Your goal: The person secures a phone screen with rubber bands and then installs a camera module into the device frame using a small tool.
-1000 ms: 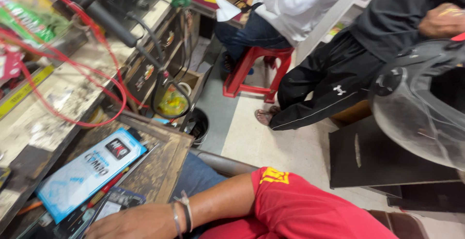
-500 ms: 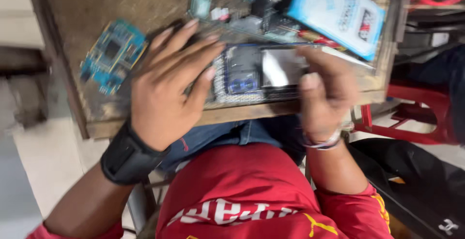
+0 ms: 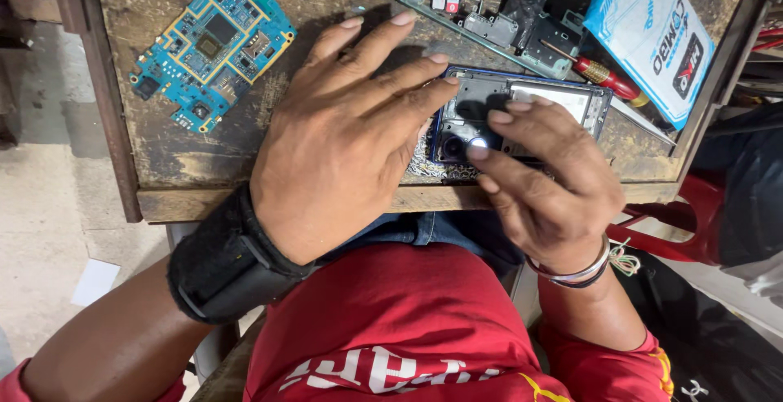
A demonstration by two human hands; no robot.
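Change: since half a second ago our view has steadied; the blue circuit board (image 3: 212, 45) shows whole.
Left hand (image 3: 342, 145): fingers spread flat, steadying the opened phone (image 3: 522, 121).
Right hand (image 3: 546, 182): fingertips pressing its camera end.
Surface: scarred wooden bench (image 3: 204, 170); phone at its near edge.
Room: concrete floor (image 3: 49, 231).

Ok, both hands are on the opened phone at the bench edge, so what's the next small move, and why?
Probably slide the opened phone a little further onto the wooden bench. It lies close to the front edge, the left hand spread flat by its end, the right hand fingertips pressing near the camera area. Pressing there could tip it off.
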